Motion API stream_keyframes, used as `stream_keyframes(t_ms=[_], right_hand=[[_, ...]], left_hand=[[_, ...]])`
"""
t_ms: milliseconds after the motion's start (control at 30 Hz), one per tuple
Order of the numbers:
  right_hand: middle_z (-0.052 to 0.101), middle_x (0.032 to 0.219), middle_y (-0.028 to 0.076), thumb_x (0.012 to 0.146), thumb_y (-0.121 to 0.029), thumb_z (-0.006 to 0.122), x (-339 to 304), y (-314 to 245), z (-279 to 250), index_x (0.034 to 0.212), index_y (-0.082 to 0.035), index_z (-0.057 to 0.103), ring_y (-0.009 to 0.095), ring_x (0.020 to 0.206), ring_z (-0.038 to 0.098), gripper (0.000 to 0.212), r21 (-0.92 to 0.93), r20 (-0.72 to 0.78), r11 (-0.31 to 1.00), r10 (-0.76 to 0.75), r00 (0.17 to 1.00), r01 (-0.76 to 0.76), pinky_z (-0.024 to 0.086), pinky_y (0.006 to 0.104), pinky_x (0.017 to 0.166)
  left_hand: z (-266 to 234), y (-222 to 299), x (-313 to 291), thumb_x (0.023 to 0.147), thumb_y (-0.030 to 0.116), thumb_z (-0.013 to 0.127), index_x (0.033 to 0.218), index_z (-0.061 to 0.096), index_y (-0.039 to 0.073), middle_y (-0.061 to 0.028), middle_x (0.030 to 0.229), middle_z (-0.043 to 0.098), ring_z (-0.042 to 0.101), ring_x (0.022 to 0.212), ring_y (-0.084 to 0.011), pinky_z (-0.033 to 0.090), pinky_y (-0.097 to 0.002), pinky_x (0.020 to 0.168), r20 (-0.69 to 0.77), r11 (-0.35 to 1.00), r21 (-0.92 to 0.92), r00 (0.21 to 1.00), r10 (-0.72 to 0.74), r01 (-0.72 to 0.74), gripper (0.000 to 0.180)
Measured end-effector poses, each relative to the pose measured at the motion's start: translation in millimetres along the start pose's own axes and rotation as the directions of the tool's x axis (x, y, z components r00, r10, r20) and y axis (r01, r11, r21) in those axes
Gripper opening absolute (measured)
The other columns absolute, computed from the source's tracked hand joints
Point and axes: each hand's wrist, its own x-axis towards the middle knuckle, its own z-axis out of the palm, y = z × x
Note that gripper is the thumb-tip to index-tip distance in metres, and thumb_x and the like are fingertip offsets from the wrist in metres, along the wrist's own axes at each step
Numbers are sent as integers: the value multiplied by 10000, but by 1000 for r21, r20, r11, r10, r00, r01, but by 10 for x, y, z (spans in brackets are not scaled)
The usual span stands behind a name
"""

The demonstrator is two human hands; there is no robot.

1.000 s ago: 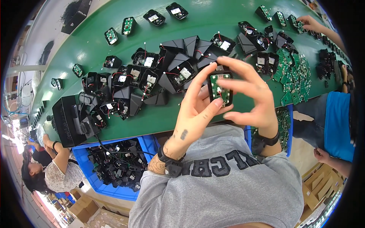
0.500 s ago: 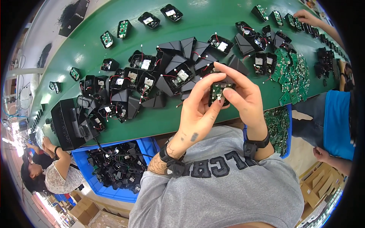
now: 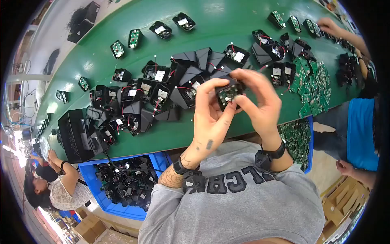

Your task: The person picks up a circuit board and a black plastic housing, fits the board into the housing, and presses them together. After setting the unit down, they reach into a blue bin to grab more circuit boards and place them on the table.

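Observation:
In front of my chest, above the table's near edge, a small black plastic housing (image 3: 228, 96) is tilted so that the green circuit board inside it shows. My left hand (image 3: 210, 116) is closed round its left side, the thumb at the lower edge of the board. On the other side my right hand (image 3: 262, 99) curves over the housing, thumb at its right edge and fingertips near its top. Those fingers are smeared by motion. Just beyond my hands lies a pile of black housings (image 3: 191, 75), several with red wires and white parts inside.
The green table (image 3: 227, 18) also bears a heap of green circuit boards (image 3: 310, 83) at right and a black box-shaped device (image 3: 73, 132) at left. Blue bins of parts (image 3: 91, 183) stand below the edge. A co-worker's hand (image 3: 331, 27) reaches in at far right.
The housing has shifted slightly left and turned in my hands. My right thumb has moved off the board toward the housing's edge, and the right fingers have moved.

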Motion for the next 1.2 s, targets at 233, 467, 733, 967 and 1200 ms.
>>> stream_keyframes(t_ms=[233,467,733,967,1200], right_hand=[[698,873,25,685,-55,758,-21,-140,82,881,-74,711,274,1043,587,202,-390,32,875,-297,954,285,369,525,1028],[652,748,34,805,-19,633,-15,49,139,845,-32,684,230,934,605,66,137,-99,988,-63,993,77,369,491,1025],[563,989,114,708,-36,597,36,-71,87,732,-35,584,334,1148,511,27,-191,79,962,-182,980,194,376,501,1008],[576,1057,92,583,-19,636,66,-78,139,667,-51,555,363,1180,503,120,-283,62,933,-214,975,222,398,467,950],[567,1057,105,565,13,578,31,-61,117,636,-29,512,381,1222,477,105,-280,76,923,-252,965,263,392,501,986]], left_hand=[[-74,23,21,845,-50,583,1302,426,77,-59,1167,482,571,1023,-111,534,-233,791,-48,926,372,995,90,-66,500],[-203,190,43,846,-15,646,1260,402,46,-114,1102,563,676,789,-175,584,-275,642,62,918,-108,925,-376,381,484],[-188,187,-8,830,-81,571,1149,416,22,-151,1075,602,687,860,-214,602,-295,722,-138,984,-20,974,-179,178,369],[-169,273,-40,801,-58,624,1125,445,27,-129,1090,602,661,935,-165,557,-262,761,-142,961,255,987,-73,108,380],[-147,238,-67,772,-70,633,1106,472,7,-136,1066,652,680,870,-149,561,-243,719,-164,972,227,986,-17,54,378]])
